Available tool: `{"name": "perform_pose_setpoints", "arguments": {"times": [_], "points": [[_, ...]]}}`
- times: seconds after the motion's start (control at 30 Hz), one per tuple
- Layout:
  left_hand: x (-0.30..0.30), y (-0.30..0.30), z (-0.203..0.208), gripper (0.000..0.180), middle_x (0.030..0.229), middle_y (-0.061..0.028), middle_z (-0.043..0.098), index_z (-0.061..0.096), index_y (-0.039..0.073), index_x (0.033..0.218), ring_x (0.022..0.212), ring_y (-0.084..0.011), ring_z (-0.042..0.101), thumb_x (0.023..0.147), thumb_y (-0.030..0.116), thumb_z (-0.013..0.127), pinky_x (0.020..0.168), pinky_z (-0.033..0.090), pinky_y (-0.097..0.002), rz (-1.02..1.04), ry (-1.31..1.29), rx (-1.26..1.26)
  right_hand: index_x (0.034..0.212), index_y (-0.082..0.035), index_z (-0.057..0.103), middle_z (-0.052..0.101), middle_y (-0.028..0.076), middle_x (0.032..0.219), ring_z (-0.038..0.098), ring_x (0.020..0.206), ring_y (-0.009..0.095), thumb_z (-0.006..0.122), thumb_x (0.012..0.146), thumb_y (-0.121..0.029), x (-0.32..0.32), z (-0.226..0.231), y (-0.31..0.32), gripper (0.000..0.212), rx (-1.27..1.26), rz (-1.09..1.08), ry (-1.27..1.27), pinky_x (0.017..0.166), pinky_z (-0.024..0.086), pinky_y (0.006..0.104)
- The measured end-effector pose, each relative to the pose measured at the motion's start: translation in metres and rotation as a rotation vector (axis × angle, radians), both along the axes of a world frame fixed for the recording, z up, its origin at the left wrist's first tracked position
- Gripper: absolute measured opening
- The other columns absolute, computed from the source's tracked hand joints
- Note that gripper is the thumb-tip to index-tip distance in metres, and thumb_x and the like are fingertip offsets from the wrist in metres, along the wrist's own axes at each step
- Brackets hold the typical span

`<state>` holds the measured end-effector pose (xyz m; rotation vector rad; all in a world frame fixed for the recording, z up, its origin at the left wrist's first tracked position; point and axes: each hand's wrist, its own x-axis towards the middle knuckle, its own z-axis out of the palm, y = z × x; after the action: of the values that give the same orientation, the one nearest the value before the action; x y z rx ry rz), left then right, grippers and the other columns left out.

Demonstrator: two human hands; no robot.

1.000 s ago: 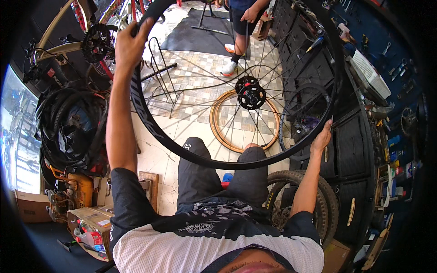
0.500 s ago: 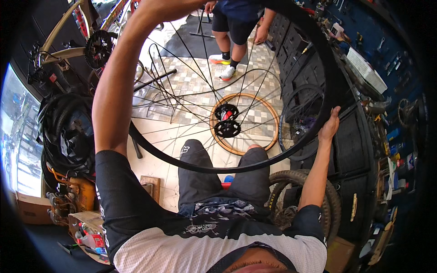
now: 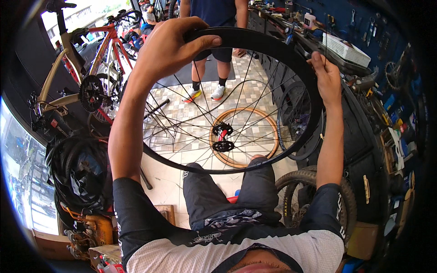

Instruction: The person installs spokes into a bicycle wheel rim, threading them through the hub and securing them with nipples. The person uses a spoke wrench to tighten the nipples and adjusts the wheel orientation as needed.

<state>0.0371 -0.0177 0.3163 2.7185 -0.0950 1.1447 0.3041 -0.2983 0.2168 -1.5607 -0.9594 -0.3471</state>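
A bicycle wheel [image 3: 259, 42] with a deep black rim, thin dark spokes and a black and red hub [image 3: 223, 135] is held up in front of me, over my knees. My left hand [image 3: 182, 43] is closed on the rim's upper left, its thumb lying along the outer face. At the upper right, my right hand [image 3: 327, 79] is closed at the rim's edge, fingers bent and partly hidden. A thin dark line rises above its fingertips; what it is, I cannot tell. No tyre shows on the rim.
A tan hoop [image 3: 276, 136] lies on the tiled floor beyond the wheel. Another person [image 3: 214, 18] stands ahead. Bicycles [image 3: 93, 68] and coiled tyres [image 3: 75, 168] are at left. A tyre [image 3: 348, 200] stands by my right leg; a white basket [image 3: 346, 49] sits on the right bench.
The view has tilted up, showing more of the bench and the person. My left hand now shows whole on the rim, and my right hand sits higher along its right side.
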Motion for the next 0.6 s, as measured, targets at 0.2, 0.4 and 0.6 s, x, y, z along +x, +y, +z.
{"name": "perform_pose_setpoints", "arguments": {"times": [0.2, 0.4, 0.6], "points": [[-0.022, -0.018, -0.039, 0.033, 0.084, -0.0103, 0.074, 0.075, 0.004, 0.105, 0.073, -0.0209, 0.069, 0.091, 0.032, 0.084, 0.067, 0.052, -0.0352, 0.11, -0.001, -0.09, 0.077, 0.002, 0.065, 0.048, 0.0, 0.075, 0.047, 0.071, 0.01, 0.074, 0.097, -0.057, 0.014, -0.021, 0.013, 0.063, 0.075, 0.019, -0.217, 0.063, 0.035, 0.0296], [-0.02, -0.016, -0.128, 0.039, 0.087, -0.0111, 0.072, 0.071, 0.007, 0.107, 0.077, -0.0307, 0.072, 0.084, 0.034, 0.089, 0.068, 0.056, -0.041, 0.208, -0.053, 0.085, 0.088, 0.002, 0.076, 0.058, 0.005, 0.085, 0.059, 0.075, 0.015, 0.095, 0.074, -0.048, 0.005, -0.094, 0.021, 0.056, -0.097, 0.096, -0.315, 0.063, 0.046, 0.03], [-0.013, -0.017, -0.263, 0.042, 0.086, -0.0083, 0.067, 0.07, 0.006, 0.104, 0.076, -0.0289, 0.067, 0.082, 0.036, 0.089, 0.067, 0.053, -0.0396, 0.186, 0.006, 0.083, 0.106, -0.004, 0.079, 0.067, 0.009, 0.101, 0.072, 0.093, 0.029, 0.095, 0.074, -0.037, -0.013, -0.192, 0.018, 0.049, -0.494, 0.079, -0.104, 0.082, 0.057, 0.0391]]}}
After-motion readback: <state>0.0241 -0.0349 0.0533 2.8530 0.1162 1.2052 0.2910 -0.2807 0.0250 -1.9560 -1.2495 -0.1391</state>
